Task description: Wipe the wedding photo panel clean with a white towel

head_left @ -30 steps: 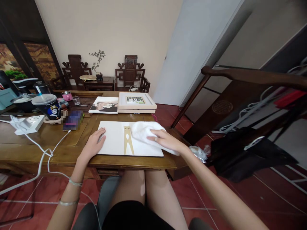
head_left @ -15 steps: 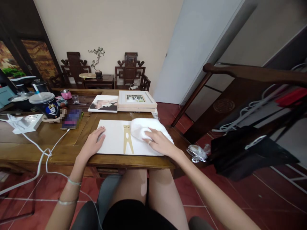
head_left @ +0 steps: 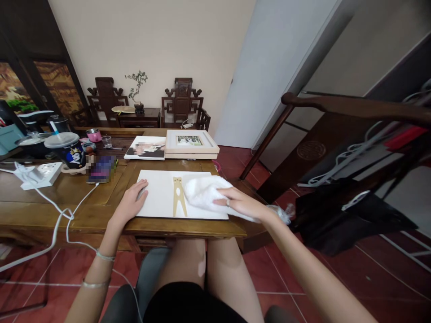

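A white rectangular board (head_left: 155, 197) lies flat on the wooden table in front of me. My left hand (head_left: 132, 201) rests on its left edge, thumb and fingers apart. Near the board's middle is a flat beige piece (head_left: 177, 185), shaped like an animal with two long legs and an oval hole. My right hand (head_left: 240, 202) is closed on a bunched, fluffy white cloth (head_left: 204, 190) over the board's right part. The cloth touches or nearly touches the beige piece and hangs past the board's right edge under the wrist.
Behind the board lie a photo print (head_left: 145, 148) and a stack of picture frames (head_left: 191, 146). To the left are a phone (head_left: 102, 169) on a cable, a lidded cup (head_left: 70, 152) and a power strip (head_left: 43, 174). A wooden chair (head_left: 313, 139) stands at the right.
My right hand has moved right and slightly down, drawing the white cloth with it. The cloth is more crumpled. My left hand has stayed on the board's edge.
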{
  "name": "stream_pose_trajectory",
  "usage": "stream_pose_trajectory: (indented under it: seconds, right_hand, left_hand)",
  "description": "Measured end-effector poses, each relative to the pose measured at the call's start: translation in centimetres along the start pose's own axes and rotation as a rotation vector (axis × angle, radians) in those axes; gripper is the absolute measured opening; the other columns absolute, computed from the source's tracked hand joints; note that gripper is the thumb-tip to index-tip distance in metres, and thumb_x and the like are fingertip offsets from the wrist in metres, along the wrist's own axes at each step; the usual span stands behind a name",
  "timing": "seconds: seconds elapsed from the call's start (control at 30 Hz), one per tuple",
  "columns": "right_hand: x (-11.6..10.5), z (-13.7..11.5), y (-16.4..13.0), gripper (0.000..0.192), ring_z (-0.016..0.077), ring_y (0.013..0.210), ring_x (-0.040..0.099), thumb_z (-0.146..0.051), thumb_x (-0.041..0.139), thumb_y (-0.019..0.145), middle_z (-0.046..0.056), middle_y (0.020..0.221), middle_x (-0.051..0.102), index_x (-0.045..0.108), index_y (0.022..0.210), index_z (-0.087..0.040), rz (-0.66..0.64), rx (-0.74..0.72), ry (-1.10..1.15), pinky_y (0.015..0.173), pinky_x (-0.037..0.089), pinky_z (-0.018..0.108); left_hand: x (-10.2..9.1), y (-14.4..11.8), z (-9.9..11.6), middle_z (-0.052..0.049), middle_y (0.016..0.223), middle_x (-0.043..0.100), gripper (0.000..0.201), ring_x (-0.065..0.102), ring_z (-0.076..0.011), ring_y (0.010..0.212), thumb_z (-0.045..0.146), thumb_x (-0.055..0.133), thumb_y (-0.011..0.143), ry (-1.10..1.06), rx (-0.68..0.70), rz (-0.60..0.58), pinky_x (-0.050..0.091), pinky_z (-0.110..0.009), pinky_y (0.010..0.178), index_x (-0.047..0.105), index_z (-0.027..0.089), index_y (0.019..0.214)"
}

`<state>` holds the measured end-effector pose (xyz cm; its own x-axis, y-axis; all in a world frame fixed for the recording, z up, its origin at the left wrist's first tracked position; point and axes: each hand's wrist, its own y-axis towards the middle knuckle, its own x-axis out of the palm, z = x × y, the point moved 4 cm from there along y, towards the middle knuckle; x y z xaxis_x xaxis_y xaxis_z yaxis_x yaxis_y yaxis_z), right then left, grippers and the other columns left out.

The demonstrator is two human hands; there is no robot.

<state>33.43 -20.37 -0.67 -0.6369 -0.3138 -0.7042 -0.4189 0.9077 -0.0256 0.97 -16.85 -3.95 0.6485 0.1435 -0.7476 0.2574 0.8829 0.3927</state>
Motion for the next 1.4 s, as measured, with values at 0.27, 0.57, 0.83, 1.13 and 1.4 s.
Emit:
stream_pose_trajectory:
  seconds: [0.27, 0.57, 0.83, 1.13, 1.4]
  right_hand:
    - [-1.2, 0.5, 8.5, 0.028, 0.024, 0.093, 0.055, -0.04, 0.049, 0.081, 0.007, 0.101, 0.064, 0.062, 0.085, -0.016, 0.19, -0.085, 0.1, 0.085, 0.039, 0.035]
    - [0.9, -1.2, 4.1, 0.024, 0.0205, 0.074, 0.051, -0.038, 0.043, 0.084, 0.003, 0.074, 0.058, 0.051, 0.07, -0.02, 0.136, -0.13, -0.178, 0.072, 0.039, 0.03]
    - [1.0, -2.3, -5.2, 0.03, 0.024, 0.086, 0.055, -0.048, 0.054, 0.079, 0.004, 0.08, 0.061, 0.064, 0.074, -0.02, -0.161, 0.025, -0.076, 0.082, 0.043, 0.034]
    - [-0.2, -0.4, 1.9, 0.034, 0.0269, 0.102, 0.054, -0.045, 0.054, 0.079, 0.006, 0.106, 0.064, 0.067, 0.097, -0.019, -0.077, -0.006, 0.069, 0.096, 0.036, 0.041]
    - [-0.4, 0.3, 7.8, 0.026, 0.0223, 0.086, 0.054, -0.041, 0.045, 0.084, 0.005, 0.09, 0.063, 0.056, 0.077, -0.019, 0.221, -0.139, 0.009, 0.082, 0.04, 0.033]
  left_hand:
    - [-0.1, 0.0, -0.2, -0.015, 0.13, 0.056, 0.043, 0.047, -0.0235, 0.126, 0.038, 0.043, 0.088, -0.003, -0.004, -0.002, 0.031, -0.041, 0.11, 0.059, 0.011, 0.118]
    - [0.0, 0.0, -0.1, -0.014, 0.13, 0.056, 0.043, 0.048, -0.0236, 0.126, 0.039, 0.043, 0.088, -0.006, -0.004, 0.007, 0.031, -0.042, 0.11, 0.059, 0.012, 0.117]
    - [0.0, 0.0, 0.1, -0.013, 0.13, 0.056, 0.042, 0.047, -0.0247, 0.126, 0.038, 0.043, 0.088, -0.018, -0.01, -0.004, 0.031, -0.043, 0.11, 0.059, 0.013, 0.118]
    - [0.0, -0.1, 0.0, -0.014, 0.129, 0.057, 0.044, 0.047, -0.0246, 0.126, 0.04, 0.043, 0.088, -0.02, -0.003, 0.009, 0.031, -0.042, 0.11, 0.059, 0.012, 0.117]
    - [-0.1, 0.0, 0.1, -0.013, 0.13, 0.057, 0.043, 0.048, -0.024, 0.125, 0.04, 0.043, 0.088, 0.007, -0.004, -0.007, 0.032, -0.043, 0.109, 0.059, 0.014, 0.118]
